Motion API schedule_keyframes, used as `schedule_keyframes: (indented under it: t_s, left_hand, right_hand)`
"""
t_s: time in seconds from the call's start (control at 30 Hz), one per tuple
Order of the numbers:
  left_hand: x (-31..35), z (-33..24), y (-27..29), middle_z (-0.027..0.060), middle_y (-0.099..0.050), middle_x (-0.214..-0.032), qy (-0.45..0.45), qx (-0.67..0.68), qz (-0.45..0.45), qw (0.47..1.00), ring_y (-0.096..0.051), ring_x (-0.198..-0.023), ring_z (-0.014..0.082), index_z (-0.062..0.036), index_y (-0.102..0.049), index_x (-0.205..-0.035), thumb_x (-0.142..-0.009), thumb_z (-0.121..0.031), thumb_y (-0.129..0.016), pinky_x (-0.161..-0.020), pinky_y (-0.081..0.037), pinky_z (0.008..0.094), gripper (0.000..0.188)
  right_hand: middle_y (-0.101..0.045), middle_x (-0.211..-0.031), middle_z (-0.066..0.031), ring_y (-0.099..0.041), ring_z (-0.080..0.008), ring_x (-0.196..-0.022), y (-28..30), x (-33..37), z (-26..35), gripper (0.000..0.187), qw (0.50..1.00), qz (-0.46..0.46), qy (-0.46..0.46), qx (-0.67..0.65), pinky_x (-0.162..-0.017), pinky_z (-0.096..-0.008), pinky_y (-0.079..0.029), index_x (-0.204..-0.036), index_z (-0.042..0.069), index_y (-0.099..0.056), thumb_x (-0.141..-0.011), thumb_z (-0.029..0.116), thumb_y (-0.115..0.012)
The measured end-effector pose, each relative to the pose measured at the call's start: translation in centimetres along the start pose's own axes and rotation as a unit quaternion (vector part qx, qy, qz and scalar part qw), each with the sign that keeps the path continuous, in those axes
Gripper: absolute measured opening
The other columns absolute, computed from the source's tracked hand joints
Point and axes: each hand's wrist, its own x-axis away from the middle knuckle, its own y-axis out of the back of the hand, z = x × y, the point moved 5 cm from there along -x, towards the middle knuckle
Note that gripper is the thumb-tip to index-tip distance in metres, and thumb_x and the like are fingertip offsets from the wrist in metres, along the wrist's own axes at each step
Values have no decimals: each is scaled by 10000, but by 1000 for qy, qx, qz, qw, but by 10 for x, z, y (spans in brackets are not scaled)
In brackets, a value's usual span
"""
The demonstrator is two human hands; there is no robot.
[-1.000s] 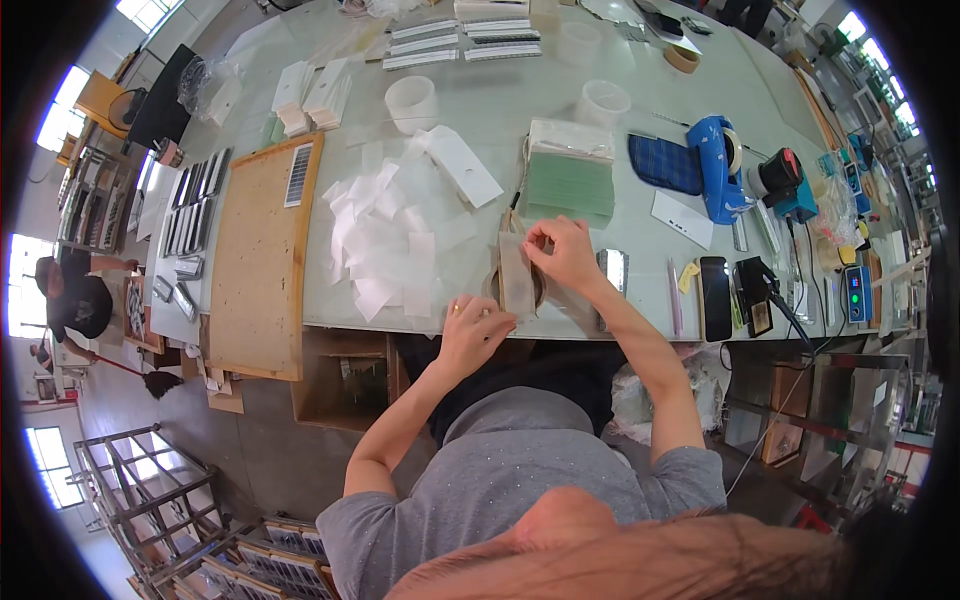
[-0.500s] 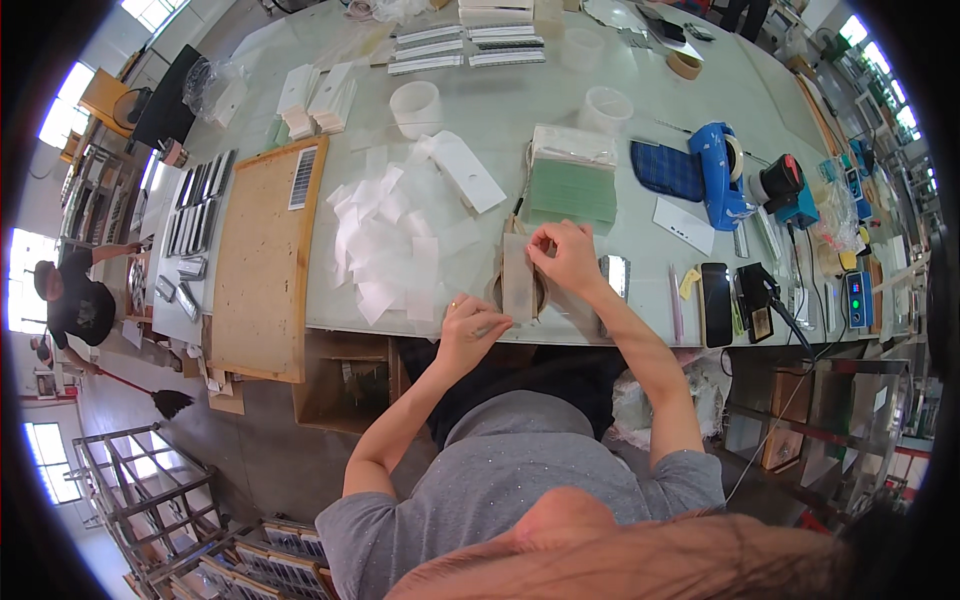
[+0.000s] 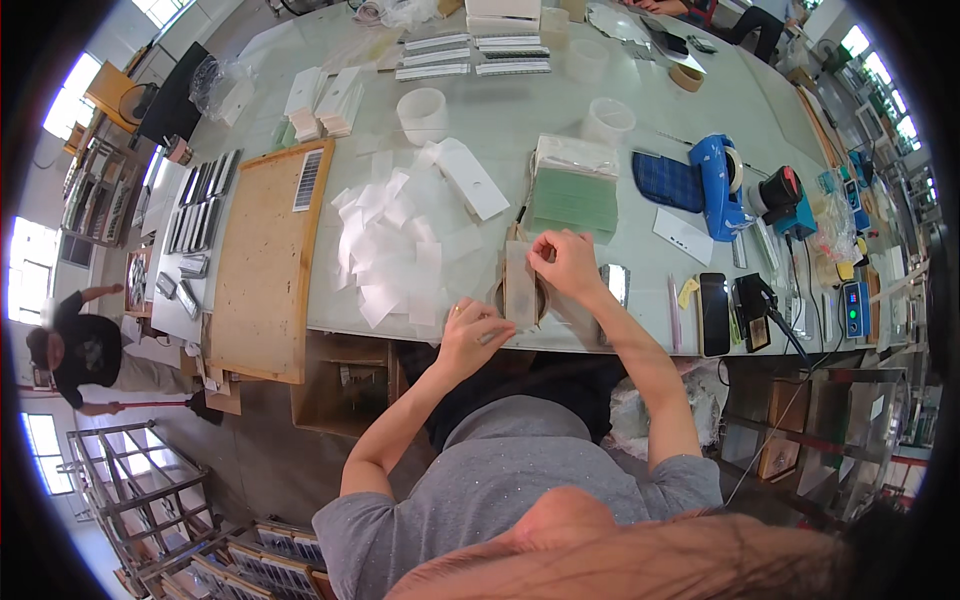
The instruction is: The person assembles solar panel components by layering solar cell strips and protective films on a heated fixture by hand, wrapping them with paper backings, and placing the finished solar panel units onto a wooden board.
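While the right hand (image 3: 563, 262), fingers narrow, sits at the upper right edge of the pale strip (image 3: 520, 292), the left hand (image 3: 470, 336), also narrow, sits at its lower end; whether either grips it cannot be told. The strip lies between both hands, with a green stack (image 3: 574, 202) beyond the right and white sheets (image 3: 372, 248) beyond the left.

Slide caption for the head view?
Left hand by the near end of a pale strip, right hand near its far end; white slips nearby.
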Motion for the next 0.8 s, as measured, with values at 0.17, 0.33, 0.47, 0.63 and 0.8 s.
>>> schedule_keyframes:
  t_s: [0.17,0.33,0.47,0.63,0.8]
  left_hand:
    - [2,-13,0,-34,-643,-1035,-129,-117,-8,985,-578,-1058,209,-160,-675,-877,-739,-137,-753,-840,-430,386,160]
    - [10,-12,-9,-27,-654,-1064,-171,-128,17,977,-577,-1101,194,-142,-669,-903,-750,-124,-738,-857,-416,375,168]
    - [9,-18,-10,-25,-636,-1072,-175,-125,5,977,-578,-1095,185,-151,-665,-970,-759,-130,-727,-871,-420,370,222]
    - [17,-24,-8,-34,-589,-1093,-187,-176,-31,966,-549,-1040,188,-180,-671,-1067,-758,-135,-723,-858,-408,371,316]
    - [14,-15,-10,-32,-557,-1083,-168,-203,-38,964,-521,-999,194,-203,-683,-1087,-735,-135,-743,-826,-400,379,364]
  right_hand:
    - [-554,-693,48,-559,-156,-730,3,0,2,248,1000,-8,-11,-9,-815,-367,-314,-951,158,-597,-759,227,-736]
    - [-526,-747,47,-552,-154,-749,7,4,4,361,1000,-6,0,8,-811,-372,-312,-1056,169,-553,-756,215,-748]
    - [-540,-774,30,-560,-166,-786,20,13,3,355,1000,-25,4,8,-817,-373,-330,-1059,168,-565,-765,232,-754]
    - [-596,-1038,13,-524,-207,-1030,68,48,-27,528,982,-20,55,180,-917,-405,-338,-1171,175,-610,-721,380,-796]
    - [-485,-1311,-69,-401,-294,-1223,95,83,-63,817,972,39,-20,231,-1016,-473,-290,-1305,196,-566,-616,557,-814]
